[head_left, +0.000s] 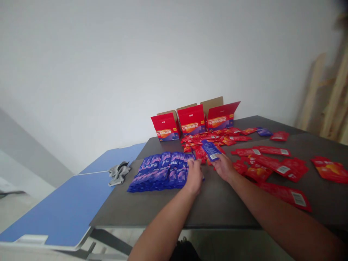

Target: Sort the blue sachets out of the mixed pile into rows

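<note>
My right hand pinches a blue sachet by its lower end and holds it slightly raised, with its white barcode label facing me. Rows of overlapping blue sachets lie stacked on the dark grey table. At the right end of that stack is my left hand, its fingers curled over the end sachets; blue film shows on both sides of it, and the fingertips are partly hidden. Red sachets are heaped just beyond both hands.
Three open red cartons stand along the back by the wall. More red sachets are scattered on the right, with a blue pouch farther back. A grey cloth lies at the left, where a lower blue surface adjoins the dark table.
</note>
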Demonstrator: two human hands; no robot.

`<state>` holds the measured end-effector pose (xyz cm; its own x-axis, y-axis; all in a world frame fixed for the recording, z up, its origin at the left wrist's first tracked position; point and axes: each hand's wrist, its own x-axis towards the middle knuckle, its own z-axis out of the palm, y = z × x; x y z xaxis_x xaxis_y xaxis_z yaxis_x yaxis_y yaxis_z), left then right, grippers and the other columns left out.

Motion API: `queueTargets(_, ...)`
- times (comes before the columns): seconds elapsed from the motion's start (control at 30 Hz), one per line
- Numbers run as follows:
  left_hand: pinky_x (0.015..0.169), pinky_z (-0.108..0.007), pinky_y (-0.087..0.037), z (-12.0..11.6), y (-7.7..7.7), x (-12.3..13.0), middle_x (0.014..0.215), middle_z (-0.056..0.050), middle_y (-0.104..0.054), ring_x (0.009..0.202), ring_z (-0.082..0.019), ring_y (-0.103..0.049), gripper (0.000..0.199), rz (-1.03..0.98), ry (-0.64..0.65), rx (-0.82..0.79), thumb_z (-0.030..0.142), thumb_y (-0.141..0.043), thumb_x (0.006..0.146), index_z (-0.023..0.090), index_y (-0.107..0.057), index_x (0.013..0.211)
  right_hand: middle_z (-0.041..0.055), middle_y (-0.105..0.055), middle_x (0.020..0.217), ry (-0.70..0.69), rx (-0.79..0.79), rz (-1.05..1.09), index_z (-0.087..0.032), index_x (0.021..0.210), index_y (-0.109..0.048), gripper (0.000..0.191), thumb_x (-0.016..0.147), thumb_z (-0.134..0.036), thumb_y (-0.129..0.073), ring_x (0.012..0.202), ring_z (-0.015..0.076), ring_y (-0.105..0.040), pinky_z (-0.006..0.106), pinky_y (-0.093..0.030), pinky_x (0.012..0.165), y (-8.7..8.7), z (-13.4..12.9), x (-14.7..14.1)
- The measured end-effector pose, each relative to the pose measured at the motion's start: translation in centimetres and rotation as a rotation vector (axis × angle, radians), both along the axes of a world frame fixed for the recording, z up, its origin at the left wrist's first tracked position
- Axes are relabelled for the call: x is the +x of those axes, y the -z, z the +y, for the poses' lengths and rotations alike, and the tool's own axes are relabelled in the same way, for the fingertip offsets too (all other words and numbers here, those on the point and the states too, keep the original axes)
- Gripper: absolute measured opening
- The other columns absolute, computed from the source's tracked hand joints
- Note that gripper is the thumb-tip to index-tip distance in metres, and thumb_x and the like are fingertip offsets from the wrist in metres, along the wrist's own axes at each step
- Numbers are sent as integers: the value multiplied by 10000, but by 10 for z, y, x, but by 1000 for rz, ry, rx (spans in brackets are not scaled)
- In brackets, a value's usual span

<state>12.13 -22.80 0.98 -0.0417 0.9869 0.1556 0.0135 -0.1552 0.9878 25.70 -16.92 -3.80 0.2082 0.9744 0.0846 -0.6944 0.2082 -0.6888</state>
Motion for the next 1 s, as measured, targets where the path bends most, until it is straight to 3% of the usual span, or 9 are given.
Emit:
queueTargets(0.17, 628, -215, -389, 10, -39, -62, 658, 58, -412, 621, -98, -435, 396, 227, -39, 26, 592, -499, 776, 211, -390, 777, 48, -693, 814, -19, -12, -2, -193, 820, -600, 113, 708, -192, -583, 800, 195, -677, 328, -556, 710, 0, 1, 0)
queueTargets(0.27, 604, -235, -381, 27, -58, -113, 646, 38, -477, 620, -121, -471, 491, 542, -155, 16, 682, -497, 720, 198, -438, 783, 48, -691, 811, -15, -16, -15, -189, 820, -598, 124, 696, -186, -595, 787, 194, -678, 318, -555, 702, -1, 1, -1)
queueTargets(0.37, 665, -283, -409, 51, -64, -161, 754, -66, -608, 759, -208, -581, 546, 953, -372, -43, 697, -467, 721, 164, -514, 831, 45, -686, 777, -13, -24, -39, -184, 808, -599, 118, 690, -190, -605, 751, 191, -676, 315, -555, 674, -3, -1, -3)
queueTargets(0.47, 761, -325, -433, 70, -56, -192, 973, -177, -655, 985, -302, -599, 610, 1286, -297, -193, 695, -501, 691, 140, -580, 931, 40, -686, 771, -20, -26, -50, -186, 806, -602, 124, 683, -192, -610, 745, 193, -674, 319, -553, 663, -3, -2, -5)
queueTargets(0.57, 846, -342, -433, 79, -44, -204, 1182, -189, -601, 1111, -312, -559, 682, 1451, -174, -332, 718, -489, 676, 166, -595, 1062, 35, -687, 777, -26, -18, -52, -188, 805, -601, 135, 672, -201, -621, 753, 201, -672, 333, -551, 659, -1, -1, -6)
queueTargets(0.67, 908, -352, -416, 81, -37, -206, 1288, -195, -530, 1162, -304, -528, 775, 1497, -137, -372, 719, -487, 669, 152, -547, 1194, 36, -685, 780, -19, 1, -58, -181, 812, -600, 151, 670, -218, -635, 732, 193, -665, 330, -546, 651, 2, 0, -6)
queueTargets(0.8, 945, -391, -392, 80, -35, -205, 1312, -214, -502, 1182, -324, -506, 843, 1533, -97, -398, 732, -473, 668, 122, -517, 1248, 36, -677, 777, -4, 11, -66, -169, 840, -604, 187, 666, -218, -653, 689, 173, -648, 311, -536, 615, 5, 2, -6)
queueTargets(1.0, 929, -399, -391, 77, -46, -201, 1235, -181, -574, 1169, -335, -512, 675, 1565, -81, -399, 686, -479, 702, 187, -598, 1141, 52, -679, 793, -21, 11, -88, -171, 834, -599, 172, 672, -207, -643, 721, 191, -655, 303, -531, 596, 3, 1, -7)
